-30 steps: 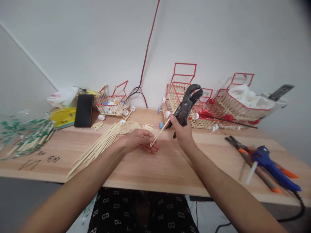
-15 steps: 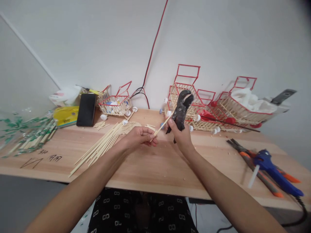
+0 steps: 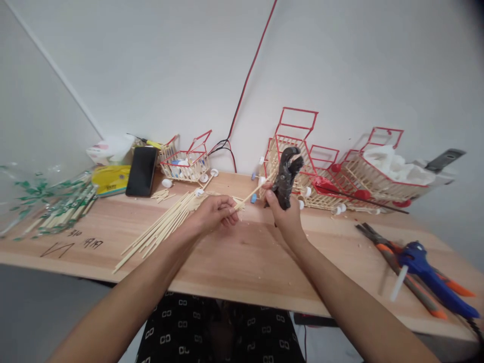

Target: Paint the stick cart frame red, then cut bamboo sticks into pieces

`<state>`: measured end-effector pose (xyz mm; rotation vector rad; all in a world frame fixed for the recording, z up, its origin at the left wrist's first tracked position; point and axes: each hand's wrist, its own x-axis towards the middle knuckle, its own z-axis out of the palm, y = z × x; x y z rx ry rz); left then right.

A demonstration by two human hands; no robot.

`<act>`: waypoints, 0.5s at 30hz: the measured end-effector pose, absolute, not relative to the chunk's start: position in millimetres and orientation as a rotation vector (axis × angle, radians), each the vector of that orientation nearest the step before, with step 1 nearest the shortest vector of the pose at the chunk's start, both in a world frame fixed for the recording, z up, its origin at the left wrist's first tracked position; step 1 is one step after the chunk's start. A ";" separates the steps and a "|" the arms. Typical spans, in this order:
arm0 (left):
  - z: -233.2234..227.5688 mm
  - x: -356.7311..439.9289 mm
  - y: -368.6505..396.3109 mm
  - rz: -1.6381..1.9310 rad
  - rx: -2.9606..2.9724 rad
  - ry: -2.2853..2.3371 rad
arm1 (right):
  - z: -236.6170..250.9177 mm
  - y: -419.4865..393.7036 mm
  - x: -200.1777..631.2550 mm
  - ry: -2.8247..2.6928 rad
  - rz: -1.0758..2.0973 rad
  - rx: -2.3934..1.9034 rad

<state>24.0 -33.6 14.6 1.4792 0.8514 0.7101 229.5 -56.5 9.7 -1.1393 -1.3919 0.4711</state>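
Between the thumb and fingers of my left hand [image 3: 219,212] is a thin bamboo stick [image 3: 249,195], slanting up to the right. My right hand [image 3: 284,214] is wrapped round black cutters [image 3: 286,179], whose curved jaws point upward and look parted. The stick's far end reaches beside the cutters, near my right thumb; whether it touches them I cannot tell. Both hands are above the wooden table [image 3: 242,262]. Left of my left hand lies a fan of loose bamboo sticks [image 3: 159,229], with short cut pieces [image 3: 162,195] behind it.
Small stick-built carts [image 3: 185,166] with red handles stand along the wall, more of them [image 3: 321,186] at right. A phone [image 3: 141,171], yellow packet [image 3: 110,180] and wrapped sticks [image 3: 70,209] are at left. Orange-handled pliers [image 3: 404,275] and a blue glue gun [image 3: 423,267] lie at right.
The view has shifted slightly, so the table's things appear farther right. My left hand has drawn a little left with the stick, its fingers more curled. My right hand still grips the cutters.
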 end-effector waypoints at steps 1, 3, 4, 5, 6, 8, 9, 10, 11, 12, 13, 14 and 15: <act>15.9 23.8 -35.5 0.624 1.503 0.793 | 9.4 -58.0 228.5 -1.437 0.460 -1.147; 18.2 22.4 -39.0 0.477 1.541 0.706 | 9.0 -60.3 227.7 -1.520 0.419 -1.155; 19.0 21.3 -40.3 0.434 1.549 0.686 | 9.0 -60.8 228.2 -1.542 0.394 -1.155; 19.6 20.0 -41.2 0.407 1.552 0.678 | 9.0 -60.8 229.3 -1.545 0.371 -1.156; 20.0 18.6 -41.8 0.383 1.551 0.676 | 9.0 -60.1 230.9 -1.526 0.352 -1.163; 20.4 15.8 -41.8 0.309 1.552 0.667 | 9.1 -57.7 234.7 -1.454 0.344 -1.189; 20.6 14.3 -41.5 0.270 1.556 0.665 | 9.2 -56.4 236.5 -1.417 0.354 -1.196; 21.0 12.7 -40.9 0.238 1.565 0.665 | 9.3 -55.1 237.9 -1.385 0.368 -1.195; 21.6 10.9 -40.2 0.222 1.580 0.672 | 9.4 -54.2 238.9 -1.365 0.381 -1.189; 22.7 8.6 -39.3 0.216 1.599 0.684 | 9.7 -53.6 239.3 -1.358 0.390 -1.182; 24.2 5.6 -38.2 0.217 1.617 0.702 | 9.9 -53.3 239.4 -1.361 0.392 -1.177; 26.1 2.0 -37.1 0.220 1.636 0.726 | 10.2 -53.4 239.2 -1.368 0.387 -1.178; 28.5 -2.5 -35.8 0.223 1.656 0.754 | 10.5 -53.7 238.7 -1.374 0.380 -1.184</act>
